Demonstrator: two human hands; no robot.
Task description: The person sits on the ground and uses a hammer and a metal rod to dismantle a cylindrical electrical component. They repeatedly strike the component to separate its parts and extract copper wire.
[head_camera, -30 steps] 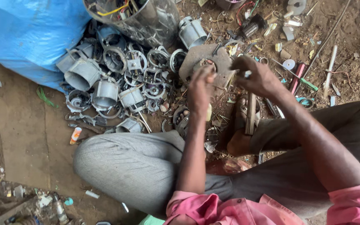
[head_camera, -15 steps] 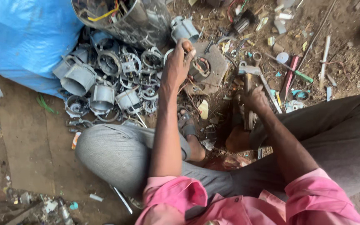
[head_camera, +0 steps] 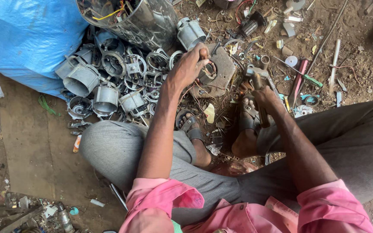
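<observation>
While fingers pinch it, the round metal part (head_camera: 208,71) looks rusty

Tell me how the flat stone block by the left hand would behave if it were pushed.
The stone block looks thick and dense, so probably heavy for its size. It lies flat on dirt among scrap, so it would likely drag, not roll or tip. The left hand rests at its edge; it seems rigid.

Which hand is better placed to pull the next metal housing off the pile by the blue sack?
Left, probably. The left hand is stretched forward at the small part on the flat stone, right beside the pile of metal housings. The right hand sits farther away, closed around a hammer.
</observation>
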